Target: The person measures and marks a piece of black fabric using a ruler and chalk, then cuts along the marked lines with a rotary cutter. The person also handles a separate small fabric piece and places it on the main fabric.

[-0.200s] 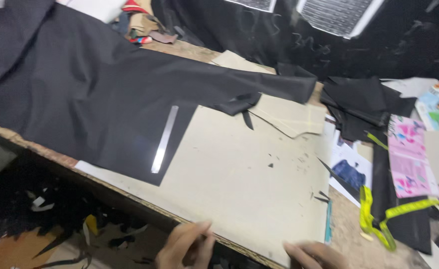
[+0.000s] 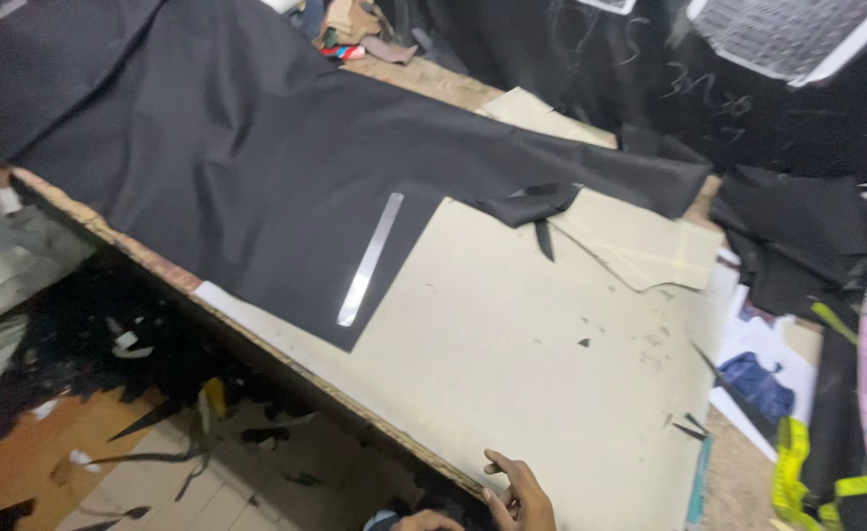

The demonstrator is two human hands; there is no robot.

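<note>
one hand (image 2: 522,492) is resting at the bottom edge of the frame, fingers loosely open on the near rim of the beige cardboard sheet (image 2: 512,334), gripping nothing; which hand it is i cannot tell, and no other is showing. the black fabric (image 2: 257,157) is lying spread across the upper left, a metal ruler (image 2: 370,259) sitting on its lower corner. this is looking like a pause between layout steps; any next move is calling for a long reach up to the cloth. against the earlier frame, only one hand is showing where two were, and the view is sitting further left.
</note>
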